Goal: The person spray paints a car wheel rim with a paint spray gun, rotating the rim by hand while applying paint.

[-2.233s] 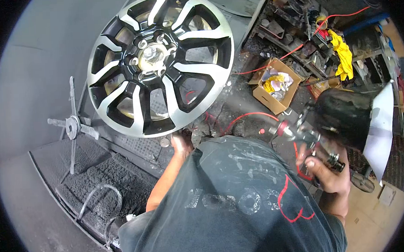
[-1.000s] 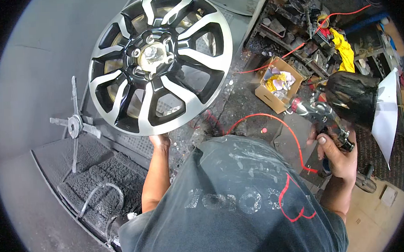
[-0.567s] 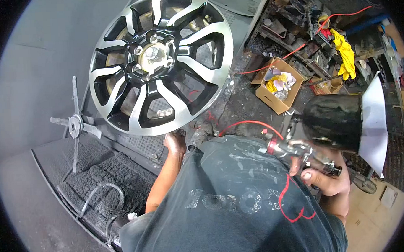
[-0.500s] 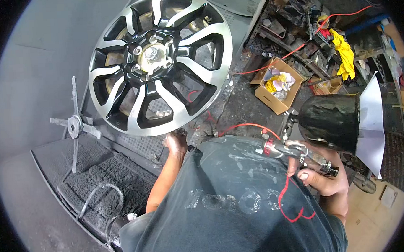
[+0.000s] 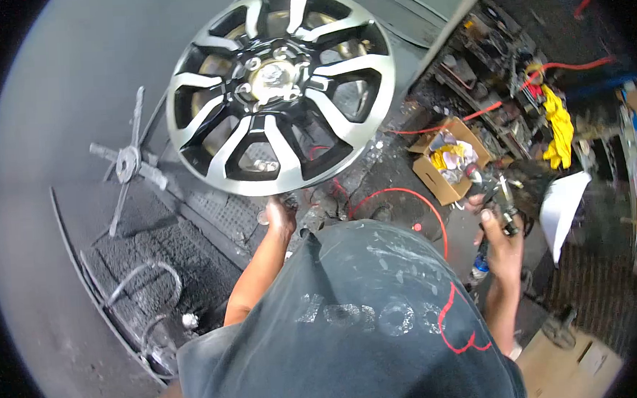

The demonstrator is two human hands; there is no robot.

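Observation:
My right hand (image 5: 502, 236) is closed around a spray gun (image 5: 504, 202), held out to the right of my body. The gun's dark cup (image 5: 530, 191) is blurred, with a white sheet (image 5: 564, 204) beside it. An alloy wheel (image 5: 289, 179) with black and bright silver spokes lies face up in front of me. Just below its near rim is my left hand (image 5: 281, 217), fingers curled and partly hidden. What the left hand grips there, if anything, I cannot make out.
A cross-shaped metal stand (image 5: 127, 164) rises at left, near a rough dark mat (image 5: 142, 273). An open cardboard box (image 5: 436, 182) holds crumpled paper. The red hose (image 5: 442, 221) crosses the floor. A cluttered shelf (image 5: 464, 83) with a yellow cloth (image 5: 558, 125) is at right.
My right hand has carried the spray gun away from my torso and tilted it toward the box. My left hand stays below the wheel rim. The whole view has shifted slightly.

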